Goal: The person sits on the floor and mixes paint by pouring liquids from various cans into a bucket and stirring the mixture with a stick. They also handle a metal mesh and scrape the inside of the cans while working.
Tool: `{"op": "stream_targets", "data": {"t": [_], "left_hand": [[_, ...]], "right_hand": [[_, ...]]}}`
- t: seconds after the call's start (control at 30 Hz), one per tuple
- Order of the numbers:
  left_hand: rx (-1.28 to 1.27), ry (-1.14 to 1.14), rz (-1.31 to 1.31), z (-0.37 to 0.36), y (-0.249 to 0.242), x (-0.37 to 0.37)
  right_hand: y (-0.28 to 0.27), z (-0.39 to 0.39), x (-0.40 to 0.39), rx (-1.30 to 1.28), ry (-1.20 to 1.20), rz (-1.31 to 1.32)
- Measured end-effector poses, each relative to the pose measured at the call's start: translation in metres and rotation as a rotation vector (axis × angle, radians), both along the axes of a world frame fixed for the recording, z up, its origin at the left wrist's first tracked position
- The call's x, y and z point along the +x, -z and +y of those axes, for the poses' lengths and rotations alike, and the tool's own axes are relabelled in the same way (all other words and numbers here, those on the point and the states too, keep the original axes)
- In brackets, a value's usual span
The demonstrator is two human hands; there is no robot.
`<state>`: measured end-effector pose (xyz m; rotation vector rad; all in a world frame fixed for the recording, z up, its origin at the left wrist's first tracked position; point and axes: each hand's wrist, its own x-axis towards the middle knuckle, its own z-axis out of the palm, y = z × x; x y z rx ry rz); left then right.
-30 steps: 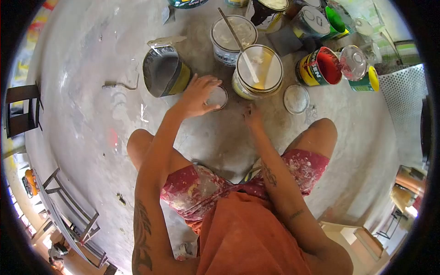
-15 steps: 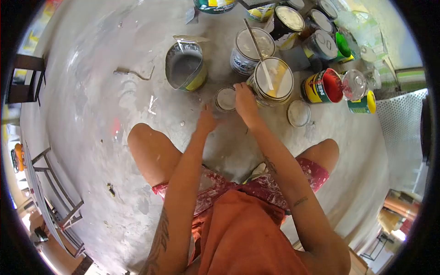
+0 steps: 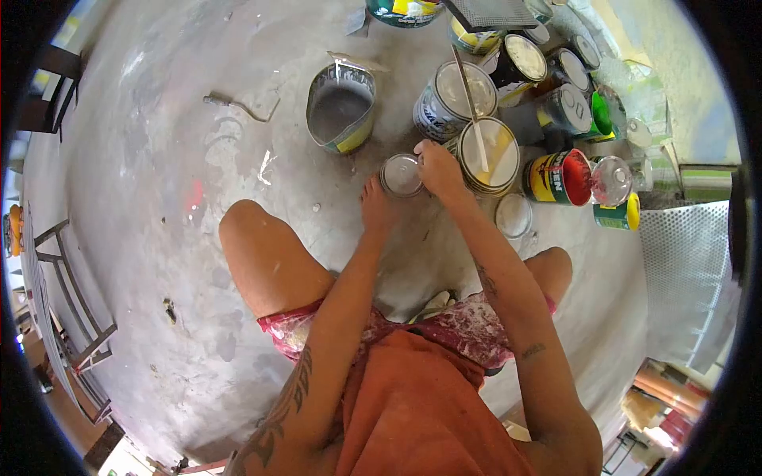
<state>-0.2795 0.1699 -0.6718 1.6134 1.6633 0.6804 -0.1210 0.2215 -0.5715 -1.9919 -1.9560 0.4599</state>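
Beside small lidded tin (image 3: 401,174): right hand (image 3: 439,170) touching; labels unreadable.

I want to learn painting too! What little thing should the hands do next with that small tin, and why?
Probably steady the small tin with the left hand, which rests on the floor just beside it. The right hand already grips its rim, and the open can of yellow paint with a stir stick stands close, easy to bump.
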Motion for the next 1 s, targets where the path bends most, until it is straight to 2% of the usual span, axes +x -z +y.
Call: {"op": "stream_targets", "data": {"t": [0.07, 0.17, 0.23, 0.37, 0.57, 0.63, 0.67, 0.73, 0.87, 1.0], "left_hand": [[0.045, 0.001, 0.087, -0.005, 0.002, 0.0], [0.047, 0.006, 0.035, -0.005, -0.01, 0.001], [0.055, -0.008, 0.038, -0.006, -0.02, 0.002], [0.041, -0.042, 0.052, -0.005, -0.019, 0.003], [0.076, -0.026, 0.111, -0.004, -0.005, 0.004], [0.01, -0.02, 0.12, -0.004, -0.012, 0.003], [-0.049, -0.008, 0.129, -0.001, -0.015, 0.003], [-0.017, -0.023, 0.102, 0.001, -0.016, 0.003], [-0.057, 0.0, 0.13, -0.001, -0.004, 0.007], [0.001, -0.035, 0.132, -0.003, -0.008, 0.01]], "right_hand": [[-0.003, -0.004, 0.003, -0.033, -0.004, 0.015], [-0.004, -0.002, 0.012, -0.086, -0.067, 0.083], [0.0, -0.001, 0.014, 0.011, -0.083, 0.17], [-0.015, 0.006, 0.008, -0.007, -0.069, 0.234], [-0.047, 0.006, 0.001, -0.182, -0.166, 0.26], [-0.071, 0.002, -0.006, 0.097, -0.198, 0.041], [-0.087, -0.002, -0.007, 0.102, -0.202, 0.039], [-0.127, -0.008, 0.001, 0.306, -0.192, -0.039], [-0.186, 0.004, 0.058, 0.275, -0.025, -0.066], [-0.189, -0.002, 0.103, 0.291, 0.05, -0.083]]}}
